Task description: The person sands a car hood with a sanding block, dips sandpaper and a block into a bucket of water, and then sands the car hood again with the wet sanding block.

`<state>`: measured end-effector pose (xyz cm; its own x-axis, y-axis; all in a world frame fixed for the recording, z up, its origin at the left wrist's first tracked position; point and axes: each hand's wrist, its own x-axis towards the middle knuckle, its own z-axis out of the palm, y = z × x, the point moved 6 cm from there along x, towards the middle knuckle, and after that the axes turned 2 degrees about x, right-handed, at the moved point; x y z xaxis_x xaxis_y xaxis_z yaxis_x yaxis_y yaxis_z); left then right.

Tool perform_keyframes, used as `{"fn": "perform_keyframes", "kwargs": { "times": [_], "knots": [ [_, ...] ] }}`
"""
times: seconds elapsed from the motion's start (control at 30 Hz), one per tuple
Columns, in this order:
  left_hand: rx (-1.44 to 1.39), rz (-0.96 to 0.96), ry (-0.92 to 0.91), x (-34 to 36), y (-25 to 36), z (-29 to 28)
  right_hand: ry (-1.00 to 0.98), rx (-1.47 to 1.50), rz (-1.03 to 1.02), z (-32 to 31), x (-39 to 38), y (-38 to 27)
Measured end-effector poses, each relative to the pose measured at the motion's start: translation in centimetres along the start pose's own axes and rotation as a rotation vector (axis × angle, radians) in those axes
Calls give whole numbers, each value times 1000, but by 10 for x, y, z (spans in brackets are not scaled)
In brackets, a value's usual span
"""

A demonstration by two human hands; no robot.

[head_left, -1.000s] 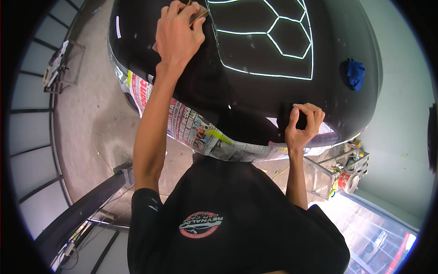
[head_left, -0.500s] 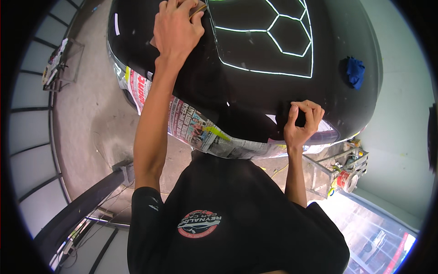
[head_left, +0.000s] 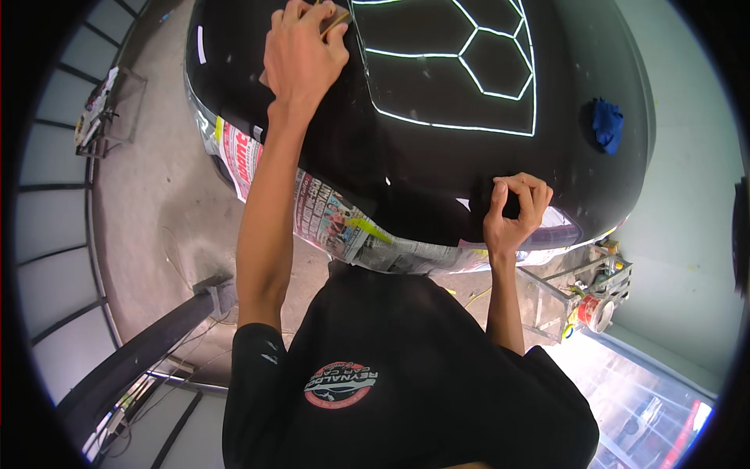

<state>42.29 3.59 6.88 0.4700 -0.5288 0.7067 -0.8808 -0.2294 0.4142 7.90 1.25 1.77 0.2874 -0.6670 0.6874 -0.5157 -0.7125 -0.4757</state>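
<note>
A glossy black car body panel (head_left: 437, 164) fills the upper middle, with white hexagon-shaped light reflections (head_left: 461, 70) on it. My left hand (head_left: 301, 55) reaches far up the panel and presses a small tan pad (head_left: 336, 19) flat against the paint; the fingers hide most of the pad. At the panel's near edge, my right hand (head_left: 514, 207) rests with thumb and fingers curled together and nothing visible in them. Newspaper masking (head_left: 328, 215) hangs along the edge below both hands.
A blue cloth (head_left: 607, 123) lies on the panel at the right. A metal stand (head_left: 578, 285) with a tape roll (head_left: 598, 313) is at the lower right. A small rack (head_left: 101, 109) stands on the concrete floor at left, and a dark beam (head_left: 141, 359) crosses the lower left.
My left hand has slid a little up and left over the panel with the pad. My right hand has stayed at the near edge.
</note>
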Motion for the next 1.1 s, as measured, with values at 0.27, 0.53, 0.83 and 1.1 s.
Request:
{"fn": "perform_keyframes", "kwargs": {
  "times": [0.27, 0.53, 0.83, 1.1],
  "knots": [
    [46, 21, 20, -7, -22, 18, -1, -1, -9, 1, -2, 3],
    [29, 12, 11, -7, -20, 15, 6, 19, -12, 1, -2, 3],
    [-63, -81, -34, -5, -3, 2, 11, 38, -2, 0, -4, 5],
    [-71, -78, -19, -5, -9, 6, -12, 13, -5, 0, -5, 4]
  ]
}}
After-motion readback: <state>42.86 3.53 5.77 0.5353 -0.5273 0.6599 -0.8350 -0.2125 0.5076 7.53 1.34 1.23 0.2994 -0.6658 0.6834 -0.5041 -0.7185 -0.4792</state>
